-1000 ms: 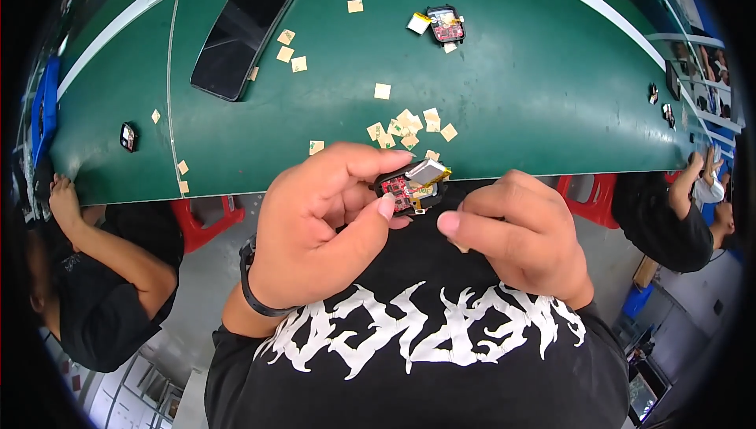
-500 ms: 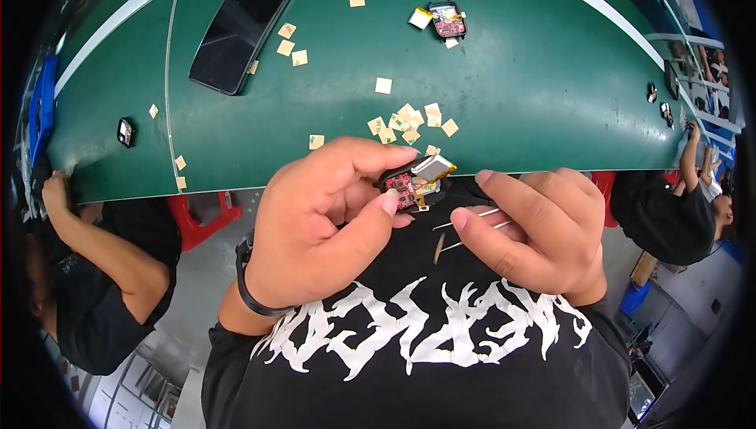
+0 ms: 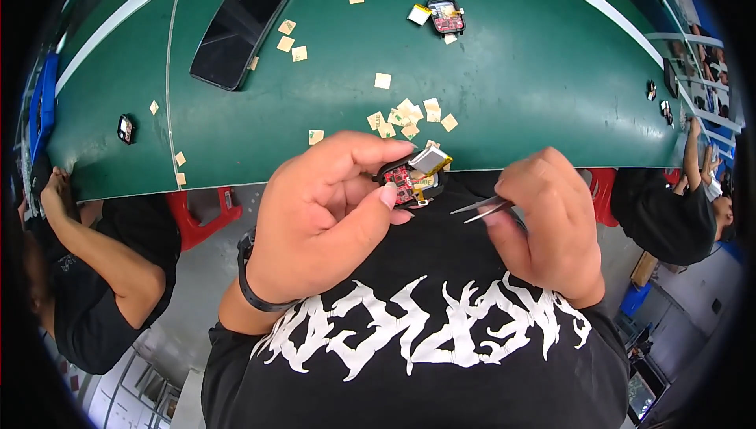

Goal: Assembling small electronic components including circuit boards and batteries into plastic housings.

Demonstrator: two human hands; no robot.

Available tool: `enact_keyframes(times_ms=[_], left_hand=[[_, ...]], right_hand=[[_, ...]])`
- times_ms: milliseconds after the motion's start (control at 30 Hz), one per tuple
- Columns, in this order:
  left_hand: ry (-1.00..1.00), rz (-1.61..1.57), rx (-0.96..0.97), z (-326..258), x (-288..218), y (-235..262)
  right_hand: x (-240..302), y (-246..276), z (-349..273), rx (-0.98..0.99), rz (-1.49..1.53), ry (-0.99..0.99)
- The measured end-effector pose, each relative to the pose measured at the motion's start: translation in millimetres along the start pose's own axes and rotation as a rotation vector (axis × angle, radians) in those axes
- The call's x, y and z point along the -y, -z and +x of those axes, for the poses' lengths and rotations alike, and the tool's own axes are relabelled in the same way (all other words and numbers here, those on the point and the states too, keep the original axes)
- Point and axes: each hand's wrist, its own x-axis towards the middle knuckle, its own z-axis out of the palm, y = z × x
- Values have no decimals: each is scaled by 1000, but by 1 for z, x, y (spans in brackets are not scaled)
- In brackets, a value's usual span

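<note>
My left hand (image 3: 319,220) grips an opened smartwatch case (image 3: 403,186) by its edges, just off the table's near edge. A red circuit board sits inside the black case. A small silver battery (image 3: 429,160) with a yellow edge is tilted up at the case's far right side, and a pale adhesive pad shows beside the board. To the right, my right hand (image 3: 547,216) is closed on metal tweezers (image 3: 479,210). Their tips point left toward the case, apart from it, with nothing visible between them.
Several adhesive squares (image 3: 405,114) lie on the green table (image 3: 535,90) beyond my hands. Another opened watch case (image 3: 446,17) lies farther back, and a black phone (image 3: 248,23) at the far left. Co-workers sit on both sides; one's arm (image 3: 110,248) reaches the table's left edge.
My right hand has drawn back and turned, with the tweezers more closed in its grip. The small brownish piece near their tips is out of sight. My left hand has hardly moved.
</note>
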Motion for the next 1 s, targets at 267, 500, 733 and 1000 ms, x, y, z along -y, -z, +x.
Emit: enact_keyframes(times_ms=[267,500,733,1000], left_hand=[[19,26,8,-3,-5,-5],[68,-20,15,-7,-7,-7],[-8,44,60,-9,-5,-11],[-34,101,59,-10,-7,-14]], right_hand=[[-3,1,7,-171,-271,337],[4,14,12,-76,-356,378],[7,7,10,-111,-328,401],[9,4,4,-178,-288,429]])
